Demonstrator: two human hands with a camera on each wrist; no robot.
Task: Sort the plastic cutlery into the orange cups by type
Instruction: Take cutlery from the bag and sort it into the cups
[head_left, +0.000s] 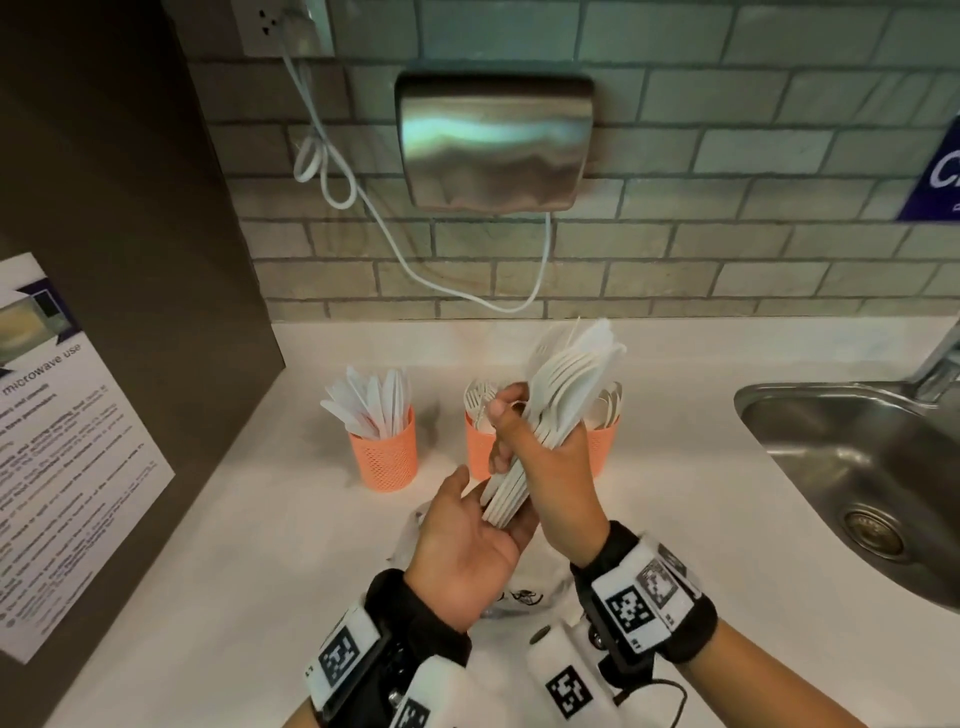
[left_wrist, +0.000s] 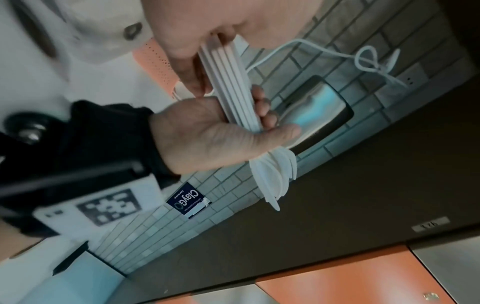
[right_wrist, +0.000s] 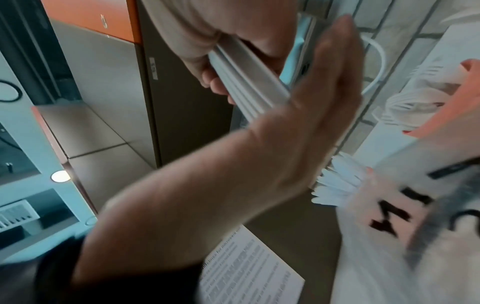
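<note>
On the white surface (head_left: 260, 519) I've got three orange cups in a row by the wall: left cup (head_left: 385, 452) full of knives, middle cup (head_left: 479, 444) with forks, right cup (head_left: 602, 441) with spoons. My left hand (head_left: 467, 545) is flat and relaxed, palm up, cupping the handle ends of the cutlery bundle (head_left: 561, 400). My right hand (head_left: 545, 467) is wrapped tight around that bundle mid-handle, held up over the middle and right cups, and the sink (head_left: 857, 467) is off to the right.
</note>
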